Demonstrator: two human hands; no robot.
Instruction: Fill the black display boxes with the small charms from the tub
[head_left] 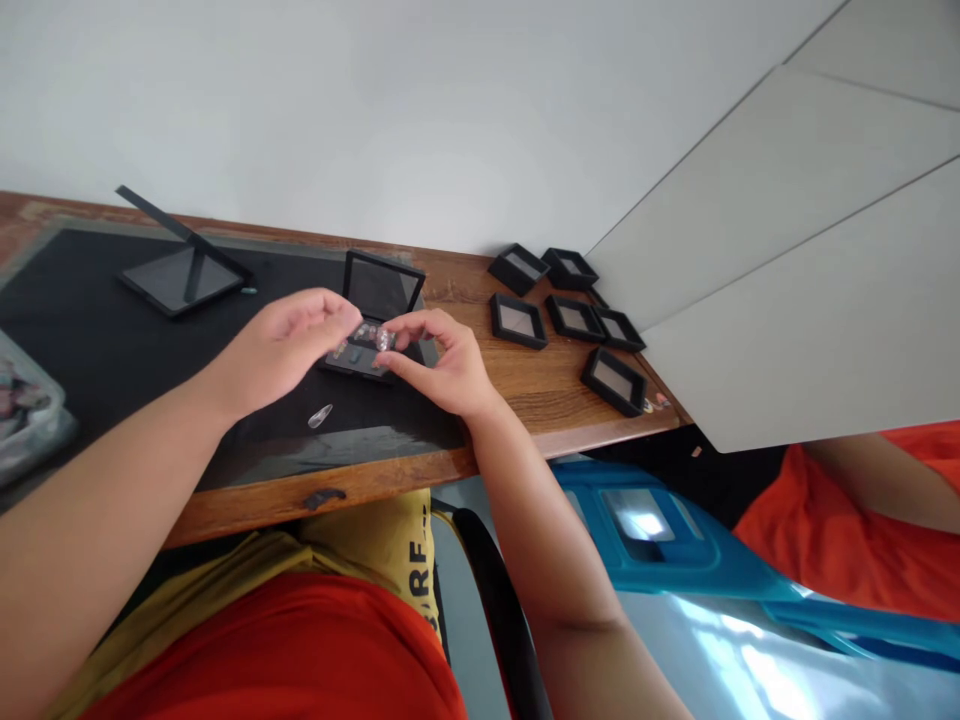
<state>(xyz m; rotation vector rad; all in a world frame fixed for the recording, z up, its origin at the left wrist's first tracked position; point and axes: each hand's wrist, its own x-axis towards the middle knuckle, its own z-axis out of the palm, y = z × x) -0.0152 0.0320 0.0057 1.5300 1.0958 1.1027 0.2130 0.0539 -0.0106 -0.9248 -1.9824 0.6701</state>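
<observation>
Above open black case (365, 371), right fingers (409, 322) pinched around shiny piece (384, 340).

A small black case (371, 363) lies open on the black-covered part of the counter (262, 440) – base flat, black-framed lid (385, 262) with its see-through window standing up on the far side. Small glittery, pinkish pieces (367, 332) sit in the base, with a dark teal piece (355, 355) nearer the front. A shiny, clear, silvery piece (383, 340) is pinched in the right hand (439, 365), over the case's right side – its exact shape is too small to tell
</observation>
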